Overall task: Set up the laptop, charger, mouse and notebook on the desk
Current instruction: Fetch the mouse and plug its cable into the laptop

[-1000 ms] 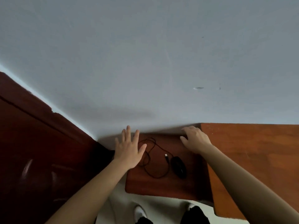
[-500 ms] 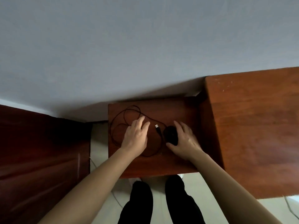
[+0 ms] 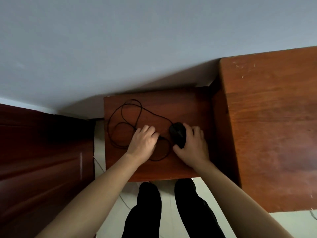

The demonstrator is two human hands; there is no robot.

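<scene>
Gripping the black mouse [image 3: 178, 134] from its right side, the right hand [image 3: 193, 146] has its thumb curled against the near end and its fingers wrapped over the far flank. The mouse rests on a low wooden side table [image 3: 185, 103], toward the right half of the top. This table stands against the pale wall [image 3: 137, 48] and is tucked just beside a taller wooden desk [image 3: 274, 126] on the right.

The mouse's thin black cable [image 3: 123, 107] runs left from its nose and sprawls in loose loops across the left half of the low table, with one more loop curving back toward the near edge between the two hands. The left hand [image 3: 143, 143] lies over the middle of those loops, palm down, fingers bent down at the tips. It seems to pinch the cable near its plug end, though the knuckles hide the actual contact.

A dark reddish door [image 3: 42, 160] fills the left side of the view. Below the low table's near edge, two legs in black trousers [image 3: 147, 212] stand on a light floor [image 3: 171, 194].
</scene>
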